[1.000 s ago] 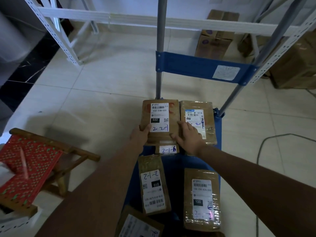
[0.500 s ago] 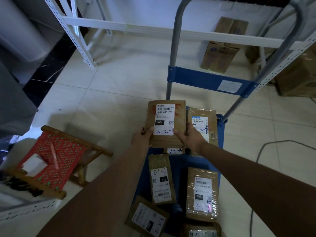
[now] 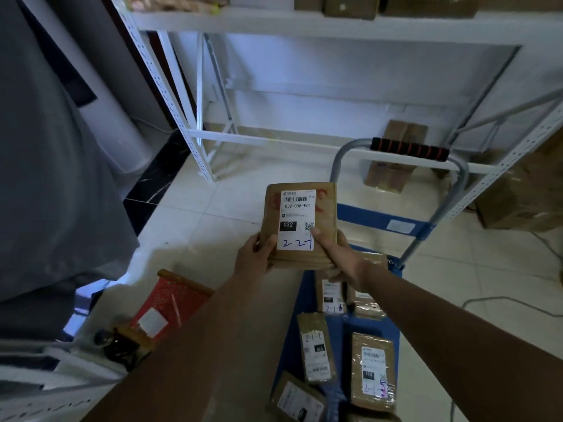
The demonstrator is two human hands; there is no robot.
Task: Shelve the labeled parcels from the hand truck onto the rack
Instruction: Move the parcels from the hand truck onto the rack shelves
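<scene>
Both hands grasp one brown parcel (image 3: 300,222) by its near corners, the left hand (image 3: 255,255) at the left edge and the right hand (image 3: 333,251) with its thumb across the label, held in the air above the blue hand truck (image 3: 380,222). It looks light, flat and fairly stiff, so gripping its edges should suffice. More parcels lie on the truck deck over a pale tiled floor (image 3: 213,214), with the white rack (image 3: 304,24) just beyond.

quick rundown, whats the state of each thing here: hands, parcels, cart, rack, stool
left hand: gripping the lifted parcel's near left edge
right hand: gripping its near right edge, thumb on the label
parcel marked 2-2-1: held up, clear of the cart, label facing up
parcel marked 2-1-2: lying flat on the deck
hand truck: upright handle, deck carrying several parcels
rack: upper shelf holds boxes
red stool: standing on the floor left of the cart
</scene>
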